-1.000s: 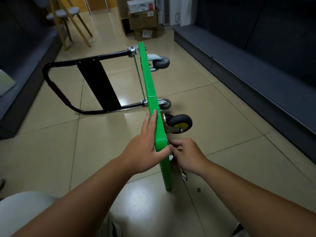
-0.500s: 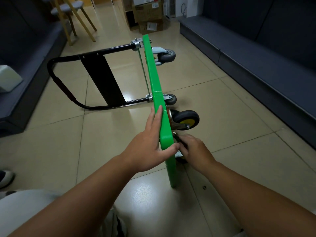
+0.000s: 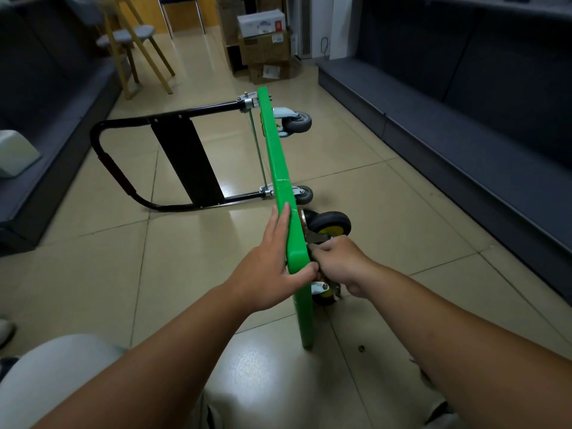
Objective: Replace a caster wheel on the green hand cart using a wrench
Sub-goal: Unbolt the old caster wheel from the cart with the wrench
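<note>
Right hand (image 3: 337, 264) has crept up toward the black caster wheel (image 3: 329, 226) since a second ago, and the wrench tail that hung below it no longer shows. Fingers are curled tight at the caster mount. On the wrench, I reckon, but the fist hides it. Left hand (image 3: 272, 267) grips the green cart deck (image 3: 278, 162) at the near end of its top edge, fingers flat on the left face, thumb hooked over. That stops the deck, stood on edge on the floor (image 3: 402, 212), rocking under torque. Wheel sits just above my right knuckles.

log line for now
green plastic cart deck: on edge; left hand: grips deck; right hand: curled beside black yellow-hubbed caster wheel, wrench hidden
</note>
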The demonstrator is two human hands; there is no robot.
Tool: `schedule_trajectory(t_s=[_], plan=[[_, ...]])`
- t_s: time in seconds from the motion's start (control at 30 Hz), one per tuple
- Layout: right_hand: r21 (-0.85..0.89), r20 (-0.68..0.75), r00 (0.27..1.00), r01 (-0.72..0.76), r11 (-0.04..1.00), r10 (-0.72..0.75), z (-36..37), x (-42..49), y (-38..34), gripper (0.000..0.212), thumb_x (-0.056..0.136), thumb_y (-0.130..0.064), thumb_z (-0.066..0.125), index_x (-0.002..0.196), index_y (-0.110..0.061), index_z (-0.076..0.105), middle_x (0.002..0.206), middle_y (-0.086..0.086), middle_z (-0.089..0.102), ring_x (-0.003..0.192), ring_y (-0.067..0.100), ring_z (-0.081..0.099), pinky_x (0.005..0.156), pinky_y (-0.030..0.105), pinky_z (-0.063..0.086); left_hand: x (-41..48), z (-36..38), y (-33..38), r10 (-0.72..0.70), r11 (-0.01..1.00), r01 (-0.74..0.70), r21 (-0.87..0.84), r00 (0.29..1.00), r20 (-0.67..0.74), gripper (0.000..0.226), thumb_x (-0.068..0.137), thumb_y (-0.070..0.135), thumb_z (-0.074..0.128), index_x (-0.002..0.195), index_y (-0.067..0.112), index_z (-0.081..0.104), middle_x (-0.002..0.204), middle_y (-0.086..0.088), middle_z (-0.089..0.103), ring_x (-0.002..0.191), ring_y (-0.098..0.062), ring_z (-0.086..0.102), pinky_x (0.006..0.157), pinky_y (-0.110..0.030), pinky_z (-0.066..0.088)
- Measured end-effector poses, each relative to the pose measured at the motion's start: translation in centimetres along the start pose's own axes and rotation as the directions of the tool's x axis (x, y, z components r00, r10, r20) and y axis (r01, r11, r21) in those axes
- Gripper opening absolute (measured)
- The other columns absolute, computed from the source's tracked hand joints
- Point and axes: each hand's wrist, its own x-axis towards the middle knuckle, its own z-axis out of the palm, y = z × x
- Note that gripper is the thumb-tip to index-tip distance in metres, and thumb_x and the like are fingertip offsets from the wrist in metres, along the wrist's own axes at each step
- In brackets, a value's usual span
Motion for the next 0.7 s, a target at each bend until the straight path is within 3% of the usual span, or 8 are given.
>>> schedule_trajectory(t_s=[0.07,0.2,0.3,0.47,0.57,0.7], plan=[[-0.006,0.013,0.999,0.041,0.999,-0.041,0.0,-0.1,0.2,0.023,0.101,-0.017,0.055,0.100,-0.010,0.077,0.095,0.013,0.076,0.088,0.028,0.073,0.085,0.044,0.061,0.0,0.0,-0.1,-0.001,1.000,0.001,-0.021,1.000,0.007,0.115,0.085,0.062,0.063,0.160,0.038,-0.021,0.171,0.014,-0.020,0.136,-0.021,0.051,0.099,-0.039,0.056],[0.013,0.101,0.986,0.134,0.991,-0.134,-0.5,-0.8,1.1,0.026,0.102,-0.010,0.053,0.108,-0.016,0.078,0.086,0.006,0.074,0.068,0.014,0.063,0.065,0.031,0.053,0.0,0.2,-0.2,-0.010,0.999,0.010,-0.042,1.000,0.010,0.112,0.093,0.052,0.067,0.160,0.038,-0.022,0.170,0.013,-0.022,0.133,-0.021,0.054,0.097,-0.037,0.058],[-0.014,0.102,0.979,0.177,0.984,-0.175,-0.6,-0.5,2.6,0.024,0.102,-0.016,0.059,0.116,-0.024,0.076,0.096,-0.004,0.076,0.078,0.007,0.069,0.068,0.022,0.053,0.1,0.4,-0.2,-0.012,0.999,0.013,-0.049,1.000,0.020,0.112,0.093,0.051,0.067,0.160,0.039,-0.022,0.170,0.012,-0.022,0.131,-0.025,0.057,0.096,-0.040,0.059],[-0.037,0.003,0.969,0.246,0.969,-0.246,0.1,1.3,5.0,0.030,0.096,-0.010,0.066,0.124,-0.018,0.072,0.112,-0.002,0.075,0.105,0.013,0.069,0.097,0.040,0.057,0.4,0.5,-0.6,-0.006,0.999,0.007,-0.032,1.000,0.027,0.112,0.093,0.053,0.067,0.159,0.040,-0.023,0.170,0.014,-0.024,0.130,-0.025,0.057,0.094,-0.041,0.059],[-0.112,-0.078,0.914,0.388,0.915,-0.397,1.1,2.2,5.7,0.037,0.092,-0.002,0.068,0.122,-0.023,0.073,0.110,-0.005,0.075,0.104,0.008,0.069,0.095,0.036,0.057,0.4,0.5,-0.8,0.003,1.000,-0.002,-0.021,1.000,0.028,0.113,0.090,0.058,0.066,0.159,0.041,-0.023,0.170,0.014,-0.023,0.132,-0.027,0.057,0.096,-0.043,0.058],[-0.170,-0.128,0.880,0.434,0.885,-0.457,2.1,3.1,5.9,0.046,0.086,0.005,0.066,0.124,-0.020,0.072,0.119,-0.001,0.071,0.110,0.015,0.065,0.097,0.037,0.055,0.5,0.3,-1.0,0.015,1.000,-0.015,0.003,1.000,0.022,0.115,0.082,0.068,0.058,0.159,0.041,-0.022,0.170,0.015,-0.021,0.134,-0.026,0.056,0.098,-0.042,0.056]])
